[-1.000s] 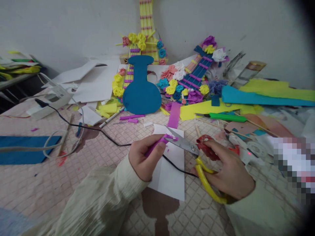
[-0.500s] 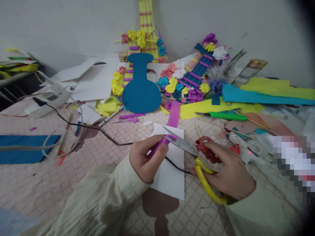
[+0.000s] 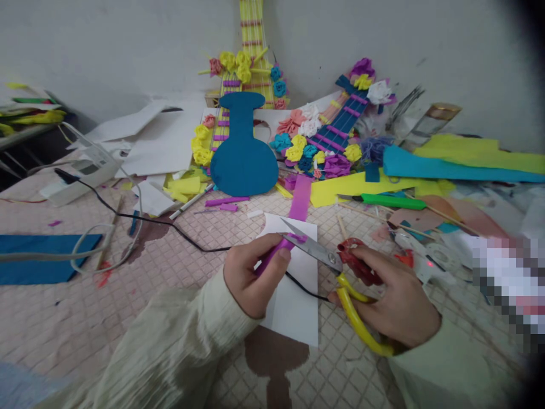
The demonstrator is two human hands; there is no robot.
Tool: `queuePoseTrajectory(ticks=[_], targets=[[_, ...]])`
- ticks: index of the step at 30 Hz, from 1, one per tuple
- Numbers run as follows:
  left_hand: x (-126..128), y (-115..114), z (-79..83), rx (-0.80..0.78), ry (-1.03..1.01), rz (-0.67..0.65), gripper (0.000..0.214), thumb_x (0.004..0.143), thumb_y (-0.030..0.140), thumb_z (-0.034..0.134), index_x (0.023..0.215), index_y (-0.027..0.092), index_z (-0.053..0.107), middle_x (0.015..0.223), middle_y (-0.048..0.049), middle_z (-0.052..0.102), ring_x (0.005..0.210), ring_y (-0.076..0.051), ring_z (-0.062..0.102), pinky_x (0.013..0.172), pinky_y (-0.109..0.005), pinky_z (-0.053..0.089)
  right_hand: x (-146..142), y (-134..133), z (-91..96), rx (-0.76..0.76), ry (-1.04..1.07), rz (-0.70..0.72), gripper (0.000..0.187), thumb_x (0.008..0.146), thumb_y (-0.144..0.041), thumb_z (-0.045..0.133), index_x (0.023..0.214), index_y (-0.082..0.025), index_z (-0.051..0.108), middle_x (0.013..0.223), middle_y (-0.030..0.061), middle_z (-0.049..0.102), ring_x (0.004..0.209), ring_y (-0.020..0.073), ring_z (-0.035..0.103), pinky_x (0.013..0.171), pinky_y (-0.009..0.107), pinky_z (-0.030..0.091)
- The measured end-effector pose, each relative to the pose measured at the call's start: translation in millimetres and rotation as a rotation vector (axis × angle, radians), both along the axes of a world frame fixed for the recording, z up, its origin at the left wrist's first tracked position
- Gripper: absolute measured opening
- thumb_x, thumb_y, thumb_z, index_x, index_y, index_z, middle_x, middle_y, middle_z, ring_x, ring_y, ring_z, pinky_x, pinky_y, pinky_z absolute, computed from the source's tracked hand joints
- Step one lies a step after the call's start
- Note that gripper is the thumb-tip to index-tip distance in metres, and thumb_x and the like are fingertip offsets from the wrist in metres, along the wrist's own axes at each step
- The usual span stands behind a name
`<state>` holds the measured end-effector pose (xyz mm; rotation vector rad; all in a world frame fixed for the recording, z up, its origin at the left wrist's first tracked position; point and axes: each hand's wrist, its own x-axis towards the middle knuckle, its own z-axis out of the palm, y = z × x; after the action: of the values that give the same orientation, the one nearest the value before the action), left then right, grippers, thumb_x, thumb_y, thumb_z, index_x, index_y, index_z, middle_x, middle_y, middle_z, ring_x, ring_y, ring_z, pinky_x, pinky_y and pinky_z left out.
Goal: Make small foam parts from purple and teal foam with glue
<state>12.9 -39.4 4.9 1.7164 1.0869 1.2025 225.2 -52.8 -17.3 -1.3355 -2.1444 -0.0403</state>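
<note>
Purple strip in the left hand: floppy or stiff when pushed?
Probably light and soft: the purple strip is thin, and the scissors bite its tip. Likely somewhat stiff over short spans: its end juts from the left hand without drooping.

Table point(image 3: 179, 272) with pink checked cover, bearing a white sheet point(image 3: 298, 309), a black cable point(image 3: 128, 216), a blue sheet point(image 3: 34, 261) at left, a blue guitar-shaped cutout point(image 3: 243, 162), yellow paper point(image 3: 340, 190) and a green-handled knife point(image 3: 392, 201).

Left hand point(image 3: 251, 278) curls inward, thumb pinched against forefinger; right hand point(image 3: 395, 301) sits near it, knuckles up, fingers closed in a grip
</note>
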Motion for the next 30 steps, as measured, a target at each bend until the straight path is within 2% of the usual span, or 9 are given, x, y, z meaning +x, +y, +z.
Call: queuePoseTrajectory(ticks=[11,19,27,30], targets=[[1.3,-0.4,1.5,0.004,0.016,0.008,0.028,0.083,0.029,0.042,0.06,0.016,0.05,0.042,0.0032,0.042,0.04,-0.007,0.037,0.04,-0.023,0.027,-0.8,-0.4,-1.0,0.008,-0.011,-0.005,0.034,0.068,-0.041,0.057,0.089,-0.015,0.051,0.079,0.0105,0.065,0.068,0.0223,0.063,0.055,0.031,0.052],[1.0,-0.4,1.5,-0.01,0.003,0.019,0.026,0.082,0.029,0.042,0.062,0.016,0.05,0.042,0.0038,0.04,0.039,-0.007,0.035,0.04,-0.023,0.025,0.1,0.4,0.6,0.083,0.0,0.0,0.033,0.067,-0.042,0.058,0.085,-0.016,0.052,0.075,0.0101,0.066,0.062,0.0216,0.064,0.051,0.032,0.051],[0.8,-0.9,1.3,-0.01,0.015,0.027,0.029,0.083,0.028,0.041,0.056,0.016,0.046,0.042,0.004,0.038,0.039,-0.006,0.033,0.04,-0.024,0.023,5.0,0.6,-2.7,0.109,-0.008,-0.016,0.044,0.061,-0.051,0.062,0.085,-0.015,0.055,0.078,0.0136,0.067,0.064,0.0251,0.065,0.055,0.037,0.052],[1.1,-0.6,0.1,-0.012,-0.011,0.028,0.024,0.082,0.027,0.042,0.064,0.016,0.053,0.043,0.0045,0.038,0.039,-0.007,0.033,0.04,-0.024,0.024,4.9,1.4,-1.1,0.138,-0.011,-0.005,0.04,0.062,-0.048,0.063,0.083,-0.015,0.055,0.073,0.0123,0.067,0.058,0.0226,0.063,0.051,0.034,0.051]])
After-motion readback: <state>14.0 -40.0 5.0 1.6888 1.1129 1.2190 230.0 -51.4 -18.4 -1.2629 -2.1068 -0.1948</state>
